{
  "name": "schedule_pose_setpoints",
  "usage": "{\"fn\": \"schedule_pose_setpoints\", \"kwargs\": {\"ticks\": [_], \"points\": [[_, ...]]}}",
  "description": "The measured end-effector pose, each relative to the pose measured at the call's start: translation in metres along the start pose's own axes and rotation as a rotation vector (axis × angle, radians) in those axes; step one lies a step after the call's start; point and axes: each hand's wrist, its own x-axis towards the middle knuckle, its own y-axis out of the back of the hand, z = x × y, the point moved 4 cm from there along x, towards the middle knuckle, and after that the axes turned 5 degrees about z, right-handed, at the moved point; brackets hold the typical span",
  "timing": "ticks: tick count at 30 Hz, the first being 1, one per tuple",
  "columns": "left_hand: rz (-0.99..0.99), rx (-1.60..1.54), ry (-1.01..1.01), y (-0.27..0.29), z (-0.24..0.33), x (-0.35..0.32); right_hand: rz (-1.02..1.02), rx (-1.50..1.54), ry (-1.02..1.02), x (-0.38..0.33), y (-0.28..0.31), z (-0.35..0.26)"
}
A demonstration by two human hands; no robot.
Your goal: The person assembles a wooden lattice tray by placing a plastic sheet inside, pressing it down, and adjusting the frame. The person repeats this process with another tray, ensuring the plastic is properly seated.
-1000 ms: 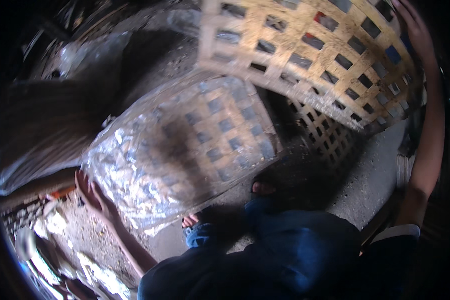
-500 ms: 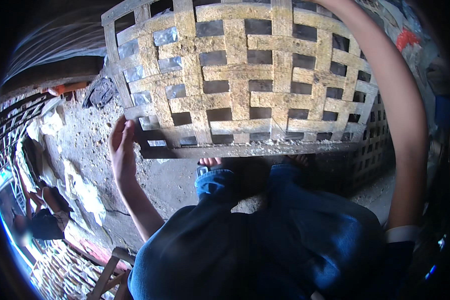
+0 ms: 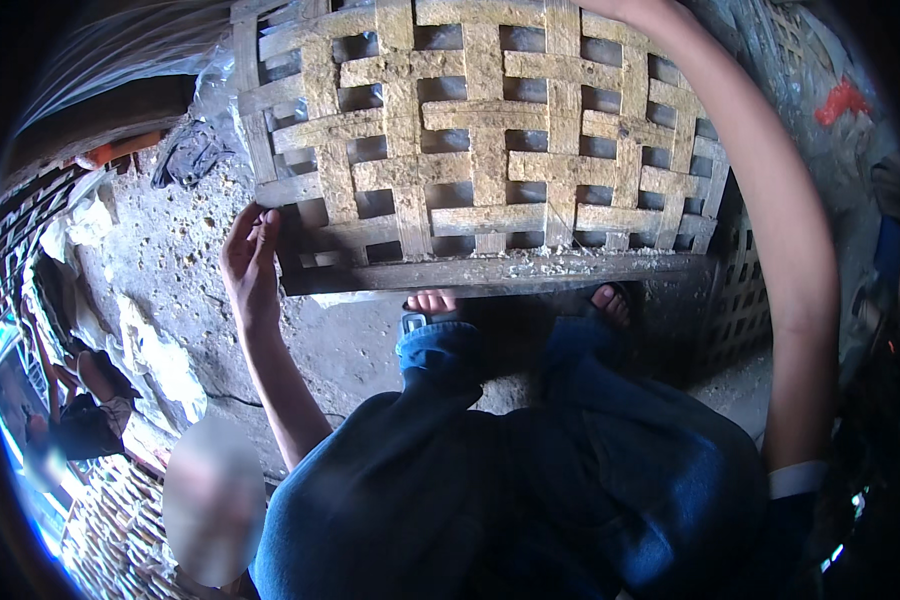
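A panel of woven flat bamboo strips [image 3: 490, 140], stained and dusty, is held up in front of me at the top of the view. A wooden rail with whitish crumbs runs along its near edge. At the panel's lower left corner is my left hand [image 3: 253, 250], thumb and fingers closed on the edge. My right forearm [image 3: 785, 220] curves up along the right side to the panel's far part. Its hand is at the upper picture edge, mostly cut off, so the fingers are hidden.
Another woven lattice [image 3: 740, 300] stands at the right. Left are a dark cloth [image 3: 192, 155], white plastic sheeting [image 3: 165, 365] and scattered bits on the floor. A red piece [image 3: 842, 102] lies far right. A person [image 3: 213, 500], blurred, is at lower left, near stacked pale strips [image 3: 115, 520].
The panel has shifted up and slightly away, showing more of my feet. My left hand has moved up with it. A person has come into view at lower left.
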Motion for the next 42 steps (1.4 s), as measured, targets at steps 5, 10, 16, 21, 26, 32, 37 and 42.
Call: {"fn": "schedule_pose_setpoints", "kwargs": {"ticks": [5, 10, 16, 21, 26, 32, 37, 42], "points": [[0.104, 0.138, 0.012, 0.02, -0.004, -0.017, 0.142, 0.015, 0.042, -0.045, 0.019, -0.062], [0.085, 0.242, -0.023, 0.011, -0.002, -0.017, -0.12, 0.152, 0.097, -0.18, 0.033, -0.126], [0.186, 0.3, -0.037, 0.01, -0.003, -0.017, -0.293, 0.131, -0.002, -0.242, 0.02, -0.154], [0.238, 0.253, -0.087, 0.012, -0.006, -0.021, -0.309, 0.235, -0.042, -0.242, 0.004, -0.149], [0.21, 0.286, -0.067, 0.007, -0.009, -0.012, -0.265, 0.236, 0.019, -0.247, 0.004, -0.14], [0.23, 0.169, -0.02, 0.009, -0.01, -0.016, -0.287, 0.285, 0.065, -0.239, 0.01, -0.133], [0.214, 0.167, -0.017, 0.007, -0.014, -0.013, -0.37, 0.337, 0.092, -0.238, 0.009, -0.124], [0.219, 0.12, -0.032, 0.007, -0.017, -0.011, -0.5, 0.357, 0.195, -0.221, 0.015, -0.119]]}}
